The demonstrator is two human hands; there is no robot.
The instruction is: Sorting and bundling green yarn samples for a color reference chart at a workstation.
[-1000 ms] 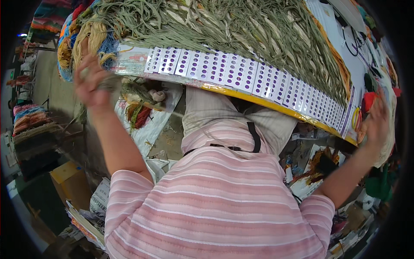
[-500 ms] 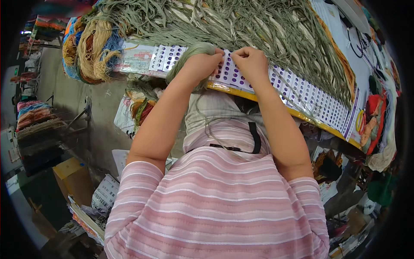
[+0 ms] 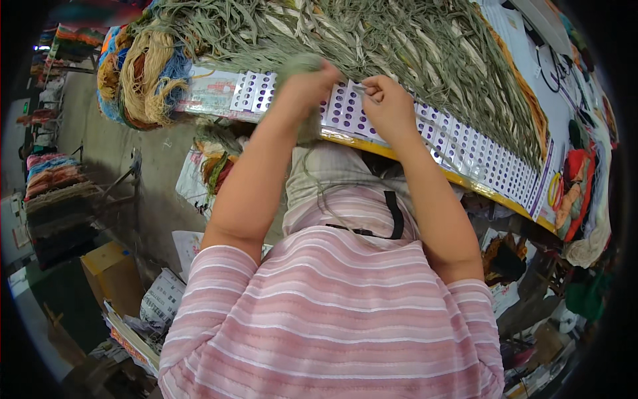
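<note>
My left hand (image 3: 307, 90), smeared by motion, is closed on a skein of grey-green thread (image 3: 298, 66) draped over it and hanging down beside the wrist. Just to the right, my right hand (image 3: 389, 106) has thumb and fingers pinched together; what they hold is too small to make out. Both hands are over a row of white cards with purple-ringed holes (image 3: 349, 110) along the table's near edge. Beyond the cards lies a thick spread of grey-green thread strands (image 3: 425, 40). A loose thread trails down over my lap.
Tan, blue and brown skeins (image 3: 146, 73) hang at the table's left end. Yellow-handled scissors (image 3: 553, 188) and red and orange yarn (image 3: 577, 189) are at the right end. Yellow tape (image 3: 465, 178) edges the table. A cardboard box (image 3: 113, 276) stands low on the left.
My left hand has moved slightly left and up with the skein, away from the right hand. The right hand has shifted a little right and down, still pinched.
</note>
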